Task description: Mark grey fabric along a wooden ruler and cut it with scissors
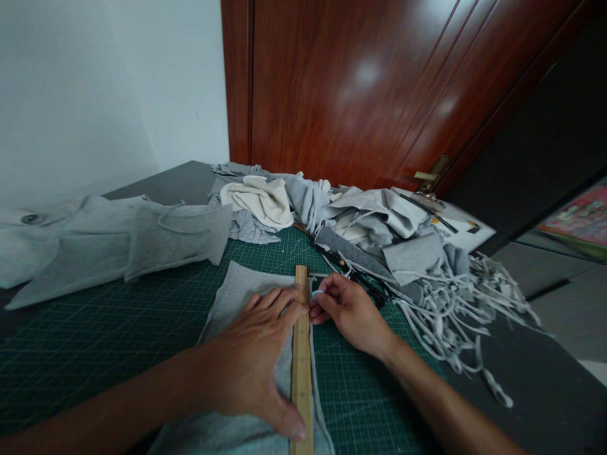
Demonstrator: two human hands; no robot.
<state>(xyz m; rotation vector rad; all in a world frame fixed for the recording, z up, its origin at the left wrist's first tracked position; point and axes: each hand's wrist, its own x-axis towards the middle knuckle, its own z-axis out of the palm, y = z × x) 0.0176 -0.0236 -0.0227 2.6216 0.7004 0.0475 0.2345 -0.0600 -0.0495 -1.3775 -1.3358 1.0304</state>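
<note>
A light grey piece of fabric (246,284) lies flat on the green cutting mat (374,404). Along its right edge runs a wooden ruler (301,360), pointing away from me. My left hand (256,347) presses on the ruler and fabric, fingers spread, with fingertips and thumb resting on the wood. Just right of the ruler, my right hand (348,309) is closed in a pinch at the fabric's edge. Between its thumb and finger shows a small pale-blue, thin-edged piece (317,293); the grip hides most of it.
Grey cut fabric pieces (177,237) lie at the left. Behind the mat is a heap of grey scraps (370,215) with a cream cloth (260,201). Tangled fabric strips (446,316) spread over the right side. A brown door (332,95) stands behind the table.
</note>
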